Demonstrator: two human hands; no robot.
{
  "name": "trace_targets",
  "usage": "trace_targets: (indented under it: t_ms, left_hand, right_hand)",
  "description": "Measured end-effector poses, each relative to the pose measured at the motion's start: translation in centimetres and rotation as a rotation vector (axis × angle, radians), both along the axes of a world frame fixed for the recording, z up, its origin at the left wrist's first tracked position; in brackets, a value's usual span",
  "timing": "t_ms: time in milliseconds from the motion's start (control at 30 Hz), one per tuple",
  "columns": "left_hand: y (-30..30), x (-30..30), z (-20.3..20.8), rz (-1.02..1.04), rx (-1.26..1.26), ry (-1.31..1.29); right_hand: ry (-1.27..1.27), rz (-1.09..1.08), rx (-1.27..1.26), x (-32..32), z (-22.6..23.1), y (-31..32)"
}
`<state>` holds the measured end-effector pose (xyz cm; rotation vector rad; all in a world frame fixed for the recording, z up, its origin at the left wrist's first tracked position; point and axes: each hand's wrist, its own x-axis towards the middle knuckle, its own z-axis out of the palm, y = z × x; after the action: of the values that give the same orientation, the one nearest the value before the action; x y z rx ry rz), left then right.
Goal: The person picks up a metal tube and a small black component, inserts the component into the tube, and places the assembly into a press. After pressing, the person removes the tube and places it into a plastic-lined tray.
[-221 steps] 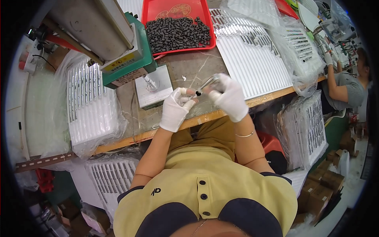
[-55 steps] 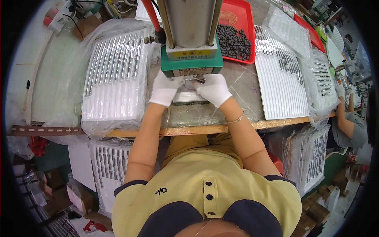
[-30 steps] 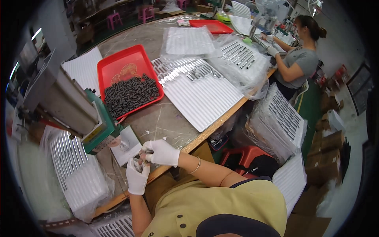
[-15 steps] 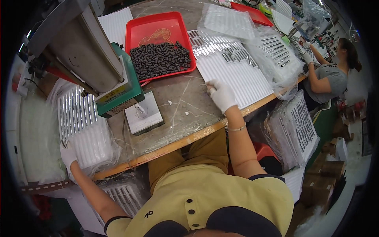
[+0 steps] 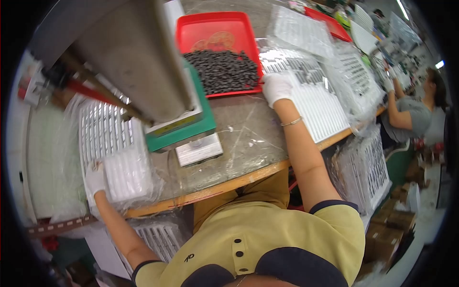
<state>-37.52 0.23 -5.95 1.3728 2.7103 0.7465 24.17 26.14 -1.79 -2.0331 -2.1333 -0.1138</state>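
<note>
My left hand [image 5: 96,181], in a white glove with bare fingertips, is at the left edge of a ribbed white tray [image 5: 125,172] holding rows of silver tubes [image 5: 106,125]. Its fingers are drawn together; whatever they hold is too small to make out. My right hand [image 5: 277,88], gloved the same way, is by the right rim of a red tray [image 5: 215,24] with a heap of small black cylindrical pieces [image 5: 222,71]. Its fingers curl in, their contents hidden. Beside it lies a second ribbed white tray [image 5: 318,107], partly filled with silver tubes [image 5: 296,67].
A press with a large grey cylinder [image 5: 129,57] and green head [image 5: 203,122] stands between the trays, over a metal block [image 5: 201,152]. Plastic-wrapped trays [image 5: 361,167] stack below the table's right edge. At far right a co-worker [image 5: 413,112] works at the bench.
The whole view has shifted. My right hand has moved away from the table's front edge to the red tray's rim. My left hand has moved slightly farther onto the left tray.
</note>
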Motion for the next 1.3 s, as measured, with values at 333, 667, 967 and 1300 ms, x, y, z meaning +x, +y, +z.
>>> trace_targets:
  t_ms: [333,667,967,1300]
  left_hand:
    - [3.0,2.0,3.6,0.248,0.091,-0.007]
    - [-1.9,-11.5,-1.6,0.238,-0.353,0.145]
    - [-1.3,-9.6,-0.2,0.101,-0.203,-0.186]
    - [-2.4,-10.0,-1.4,0.027,0.089,-0.136]
  right_hand:
    - [-0.024,-0.015,0.063,3.4,0.0,0.2]
    - [-0.28,0.007,-0.274,-2.0,0.9,1.5]
    - [-0.086,-0.072,-0.07,-0.3,-0.1,0.8]
    - [0.193,-0.014,0.157,2.6,-1.1,-0.7]
